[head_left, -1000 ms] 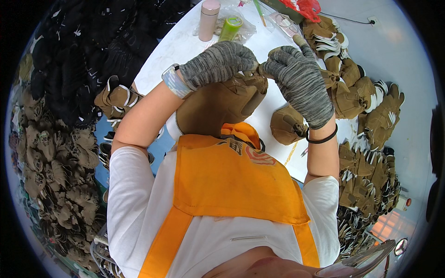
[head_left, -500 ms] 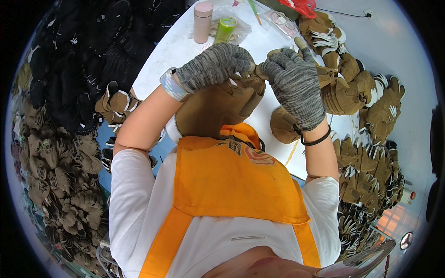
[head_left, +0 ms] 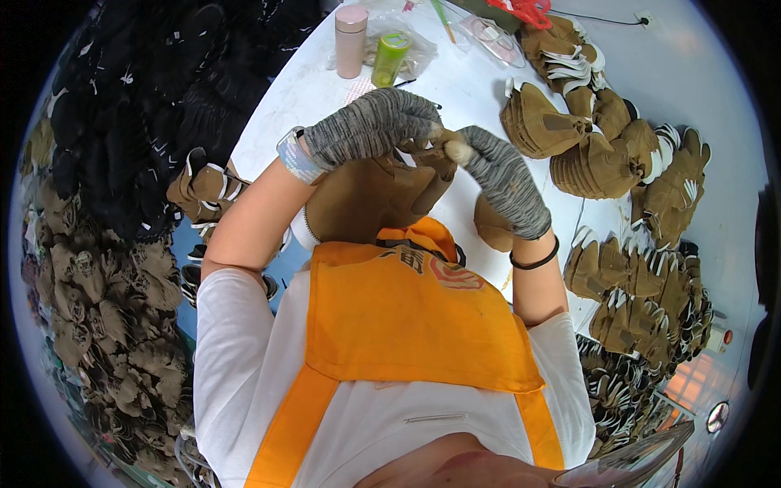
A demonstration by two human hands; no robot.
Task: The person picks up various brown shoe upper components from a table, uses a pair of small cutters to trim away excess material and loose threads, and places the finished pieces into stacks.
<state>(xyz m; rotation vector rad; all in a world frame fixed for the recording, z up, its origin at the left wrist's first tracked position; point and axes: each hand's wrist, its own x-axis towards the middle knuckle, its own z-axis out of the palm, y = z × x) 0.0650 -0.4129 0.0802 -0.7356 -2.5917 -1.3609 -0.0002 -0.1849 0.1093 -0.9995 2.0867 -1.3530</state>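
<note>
A brown suede-like shoe upper with a pale edge lies tilted above the white table, close to my orange apron. My gloved left hand is closed over its top edge, fingers bent and pressed together. Facing it, my gloved right hand pinches the same edge with its light-coloured fingertips. Between the fingertips of both hands a small brown part of the upper shows; the exact grip is partly hidden by the gloves. Another brown upper rests on the table, partly behind my right wrist.
Brown uppers are stacked along the table's right side. A pink bottle and a green cup stand at the far side of the white table. Black uppers and brown pieces heap up at the left.
My right hand has turned and come lower and left, its raised finger now folded down to the upper's edge. The left hand and the upper have shifted slightly left.
</note>
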